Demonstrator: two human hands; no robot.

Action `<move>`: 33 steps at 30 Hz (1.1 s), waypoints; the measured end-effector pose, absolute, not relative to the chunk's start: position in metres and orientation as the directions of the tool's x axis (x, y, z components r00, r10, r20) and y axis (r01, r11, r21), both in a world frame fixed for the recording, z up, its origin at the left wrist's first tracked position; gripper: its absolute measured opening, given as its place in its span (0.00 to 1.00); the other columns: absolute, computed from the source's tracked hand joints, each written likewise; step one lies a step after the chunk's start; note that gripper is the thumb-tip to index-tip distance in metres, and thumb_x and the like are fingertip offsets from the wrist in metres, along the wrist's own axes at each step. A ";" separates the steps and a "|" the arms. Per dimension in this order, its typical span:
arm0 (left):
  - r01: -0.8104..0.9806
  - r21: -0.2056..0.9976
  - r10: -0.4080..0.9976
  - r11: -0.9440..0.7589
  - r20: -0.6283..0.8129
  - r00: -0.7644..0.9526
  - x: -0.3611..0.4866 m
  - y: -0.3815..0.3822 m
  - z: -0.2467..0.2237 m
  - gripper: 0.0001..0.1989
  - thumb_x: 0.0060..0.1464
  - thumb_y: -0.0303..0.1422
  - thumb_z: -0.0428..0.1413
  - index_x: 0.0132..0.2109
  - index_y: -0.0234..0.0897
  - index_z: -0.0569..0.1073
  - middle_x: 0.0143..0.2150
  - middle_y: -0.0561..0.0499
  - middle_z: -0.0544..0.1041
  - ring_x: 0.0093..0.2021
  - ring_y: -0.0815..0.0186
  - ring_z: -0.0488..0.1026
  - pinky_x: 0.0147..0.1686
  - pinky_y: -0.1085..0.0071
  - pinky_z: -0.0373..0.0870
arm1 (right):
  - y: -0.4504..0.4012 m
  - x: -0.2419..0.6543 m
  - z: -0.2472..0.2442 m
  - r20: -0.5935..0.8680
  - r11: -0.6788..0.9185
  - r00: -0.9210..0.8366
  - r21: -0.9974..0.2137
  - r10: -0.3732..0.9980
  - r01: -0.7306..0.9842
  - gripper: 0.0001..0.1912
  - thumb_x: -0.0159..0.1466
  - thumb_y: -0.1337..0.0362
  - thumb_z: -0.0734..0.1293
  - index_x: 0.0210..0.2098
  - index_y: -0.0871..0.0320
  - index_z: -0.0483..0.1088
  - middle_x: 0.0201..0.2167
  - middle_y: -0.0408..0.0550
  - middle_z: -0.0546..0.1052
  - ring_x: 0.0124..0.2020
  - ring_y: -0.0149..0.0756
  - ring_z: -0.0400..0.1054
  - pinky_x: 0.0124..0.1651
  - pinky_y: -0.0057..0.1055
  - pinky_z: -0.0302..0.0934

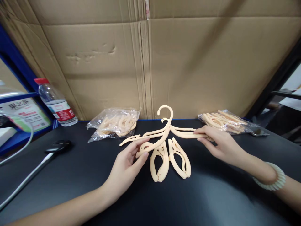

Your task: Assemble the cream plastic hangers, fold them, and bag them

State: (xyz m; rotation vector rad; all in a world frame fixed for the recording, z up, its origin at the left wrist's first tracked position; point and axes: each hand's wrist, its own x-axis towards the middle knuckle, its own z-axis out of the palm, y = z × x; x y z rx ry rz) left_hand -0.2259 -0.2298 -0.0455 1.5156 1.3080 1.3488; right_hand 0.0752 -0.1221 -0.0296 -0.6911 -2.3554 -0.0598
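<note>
A cream plastic hanger (168, 125) with its hook up is held above the black table by both hands. My left hand (128, 163) pinches the end of its left arm between thumb and fingers. My right hand (218, 142) is closed on the end of its right arm. Behind it, another cream hanger (131, 138) shows partly, its small hook beside the held one's stem. Nearer to me, a folded cream hanger (153, 166) and a second folded one (187, 161) lie side by side on the table.
A clear bag of cream parts (117, 123) lies at the back left, another bag (225, 121) at the back right by a phone (260, 132). A bottle (60, 108), a black mouse (60, 146) and a white cable (25, 180) are at left. Cardboard (94, 62) stands behind.
</note>
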 end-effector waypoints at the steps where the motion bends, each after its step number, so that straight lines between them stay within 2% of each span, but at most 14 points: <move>1: 0.248 0.941 0.966 -0.232 0.252 -0.053 -0.226 -0.230 -0.045 0.16 0.59 0.37 0.56 0.53 0.41 0.71 0.49 0.49 0.74 0.48 0.62 0.72 0.48 0.69 0.69 | -0.122 0.075 -0.030 0.611 0.872 -0.661 -0.104 0.435 0.478 0.10 0.68 0.70 0.59 0.47 0.57 0.66 0.38 0.50 0.74 0.37 0.37 0.69 0.39 0.33 0.65; 5: 0.292 0.932 0.966 -0.213 0.246 -0.082 -0.226 -0.229 -0.042 0.16 0.57 0.39 0.56 0.51 0.39 0.72 0.48 0.48 0.75 0.47 0.62 0.72 0.47 0.68 0.69 | -0.119 0.073 -0.029 0.628 0.868 -0.699 0.076 0.341 0.491 0.09 0.67 0.70 0.60 0.45 0.59 0.70 0.38 0.53 0.74 0.40 0.41 0.66 0.44 0.39 0.62; 9: 0.280 0.942 0.969 -0.185 0.221 -0.106 -0.226 -0.227 -0.040 0.18 0.56 0.40 0.57 0.51 0.38 0.72 0.49 0.48 0.75 0.45 0.62 0.72 0.44 0.68 0.70 | -0.122 0.074 -0.027 0.684 0.764 -0.663 0.239 0.306 0.599 0.07 0.67 0.67 0.62 0.39 0.60 0.72 0.36 0.52 0.75 0.35 0.40 0.67 0.37 0.36 0.61; 12: 0.264 0.948 0.971 -0.181 0.215 -0.106 -0.225 -0.226 -0.041 0.18 0.56 0.40 0.58 0.52 0.39 0.72 0.48 0.48 0.75 0.43 0.64 0.72 0.40 0.71 0.70 | -0.128 0.074 -0.026 0.705 0.668 -0.638 0.316 0.310 0.674 0.08 0.68 0.65 0.62 0.38 0.60 0.72 0.36 0.49 0.77 0.31 0.35 0.69 0.31 0.31 0.57; 16: 0.240 0.953 0.970 -0.187 0.217 -0.106 -0.224 -0.228 -0.041 0.18 0.55 0.39 0.58 0.51 0.39 0.72 0.47 0.49 0.75 0.38 0.67 0.71 0.37 0.72 0.70 | -0.133 0.072 -0.026 0.704 0.548 -0.638 0.416 0.311 0.726 0.09 0.69 0.65 0.61 0.36 0.60 0.72 0.36 0.46 0.78 0.24 0.31 0.67 0.25 0.30 0.52; 19: 0.220 0.958 0.973 -0.184 0.209 -0.095 -0.223 -0.229 -0.039 0.18 0.55 0.39 0.58 0.51 0.37 0.72 0.46 0.49 0.75 0.33 0.69 0.70 0.35 0.71 0.71 | -0.133 0.071 -0.024 0.698 0.494 -0.641 0.455 0.319 0.741 0.10 0.69 0.64 0.61 0.35 0.59 0.72 0.39 0.48 0.78 0.21 0.30 0.65 0.23 0.30 0.50; 21: 0.208 0.961 0.976 -0.183 0.203 -0.082 -0.223 -0.230 -0.038 0.17 0.55 0.39 0.58 0.50 0.36 0.72 0.44 0.49 0.75 0.30 0.70 0.70 0.34 0.70 0.72 | -0.132 0.071 -0.024 0.693 0.489 -0.642 0.457 0.328 0.743 0.10 0.69 0.64 0.61 0.36 0.59 0.73 0.44 0.51 0.77 0.24 0.32 0.67 0.24 0.30 0.51; 24: 0.212 0.960 0.976 -0.184 0.203 -0.075 -0.223 -0.229 -0.037 0.17 0.56 0.38 0.58 0.50 0.36 0.72 0.42 0.49 0.75 0.29 0.70 0.71 0.34 0.70 0.71 | -0.131 0.069 -0.026 0.689 0.553 -0.638 0.401 0.344 0.730 0.09 0.68 0.65 0.61 0.38 0.60 0.73 0.49 0.57 0.73 0.32 0.38 0.71 0.27 0.31 0.58; 26: 0.209 0.961 0.976 -0.182 0.202 -0.077 -0.223 -0.229 -0.037 0.17 0.55 0.39 0.58 0.50 0.36 0.72 0.44 0.48 0.75 0.30 0.69 0.72 0.35 0.70 0.72 | -0.131 0.068 -0.028 0.701 0.640 -0.614 0.292 0.362 0.711 0.09 0.68 0.67 0.60 0.40 0.60 0.72 0.50 0.59 0.71 0.37 0.40 0.72 0.32 0.33 0.63; 30: 0.186 0.966 0.976 -0.182 0.201 -0.088 -0.222 -0.228 -0.037 0.17 0.54 0.39 0.59 0.48 0.36 0.73 0.49 0.46 0.73 0.30 0.69 0.72 0.35 0.68 0.73 | -0.130 0.067 -0.029 0.747 0.789 -0.502 -0.047 0.435 0.613 0.07 0.67 0.68 0.61 0.41 0.57 0.70 0.49 0.57 0.70 0.44 0.43 0.71 0.40 0.37 0.69; 33: 0.185 0.967 0.977 -0.177 0.196 -0.089 -0.222 -0.228 -0.037 0.16 0.54 0.38 0.59 0.48 0.36 0.73 0.46 0.47 0.74 0.30 0.69 0.72 0.35 0.69 0.72 | -0.128 0.068 -0.029 0.717 0.790 -0.421 -0.298 0.556 0.536 0.10 0.65 0.65 0.64 0.47 0.55 0.68 0.46 0.55 0.71 0.42 0.42 0.71 0.39 0.39 0.72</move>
